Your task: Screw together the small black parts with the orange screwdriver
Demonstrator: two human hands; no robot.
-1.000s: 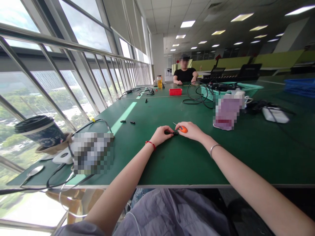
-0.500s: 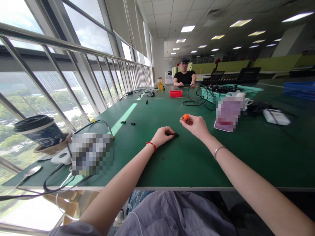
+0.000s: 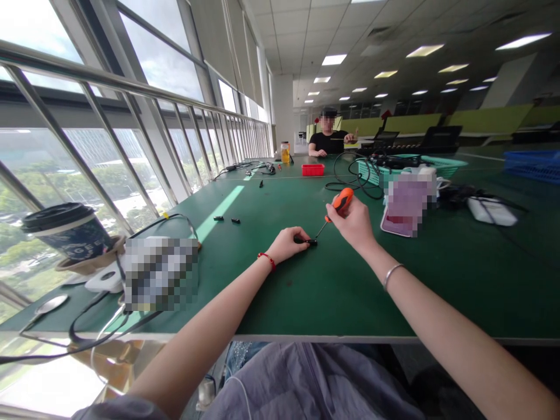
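My right hand [image 3: 353, 220] is closed around the orange and black handle of a screwdriver [image 3: 343, 200]. Its thin shaft slants down to the left, and the tip is at or very near a small black part [image 3: 312, 242] on the green table [image 3: 280, 309]. My left hand [image 3: 289, 246] pinches that black part against the tabletop; its far end is hidden by my fingers. Two more small black parts [image 3: 235, 221] lie to the left, and another black piece [image 3: 261, 184] sits farther back.
A red tray [image 3: 312, 170] and a jar [image 3: 285, 152] stand farther back. To the right are a propped phone [image 3: 405, 204], a green basket [image 3: 446, 166] with cables and a white adapter [image 3: 492, 209]. A lidded cup [image 3: 65, 233] stands left. A person [image 3: 328, 137] sits opposite.
The screwdriver has tilted in my right hand, so its shaft now points down at the black part. My left hand stays in place. The person opposite has raised a hand.
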